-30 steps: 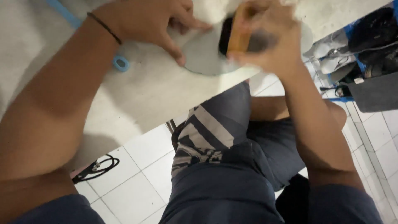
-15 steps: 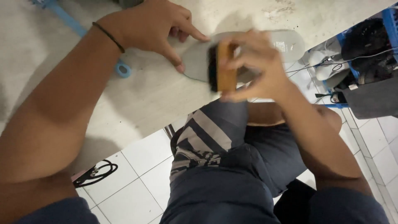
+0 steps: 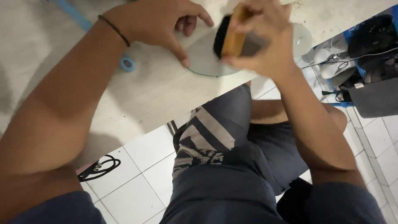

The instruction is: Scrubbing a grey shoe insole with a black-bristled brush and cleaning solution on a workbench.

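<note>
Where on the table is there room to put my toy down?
Bare tabletop lies between the left hand and the near edge. Crowded: the round grey plate, where the right hand holds a wooden brush; blue scissors lie beside the left wrist.

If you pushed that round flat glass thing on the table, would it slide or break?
The glass disc looks thin and flat on the smooth table, so it would probably slide; the left hand presses fingertips on it. It seems stiff but likely fragile, and it sits near the table's edge. The right hand holds a brush on it.
</note>
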